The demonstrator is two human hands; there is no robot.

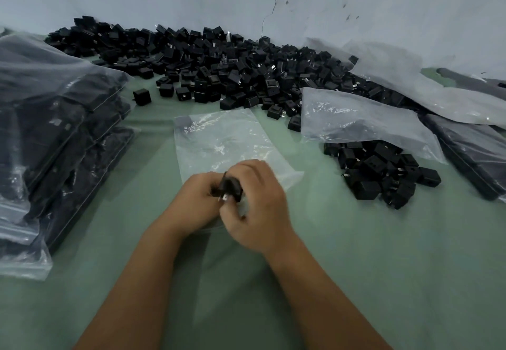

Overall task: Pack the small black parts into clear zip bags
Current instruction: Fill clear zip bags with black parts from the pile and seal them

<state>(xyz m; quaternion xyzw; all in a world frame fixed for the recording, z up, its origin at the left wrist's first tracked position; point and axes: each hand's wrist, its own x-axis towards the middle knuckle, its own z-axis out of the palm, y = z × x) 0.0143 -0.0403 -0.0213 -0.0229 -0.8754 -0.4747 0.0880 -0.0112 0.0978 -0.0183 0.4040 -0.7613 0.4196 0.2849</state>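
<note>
Both hands (238, 199) grip black part (228, 186), prongs toward camera.

Two hands (197, 201) – one flat clear bag (219, 141) – black parts (219, 59) beyond counting.

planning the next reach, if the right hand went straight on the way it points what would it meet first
Likely the left hand: the right hand points left across a black part both hold, over a clear bag.
</note>
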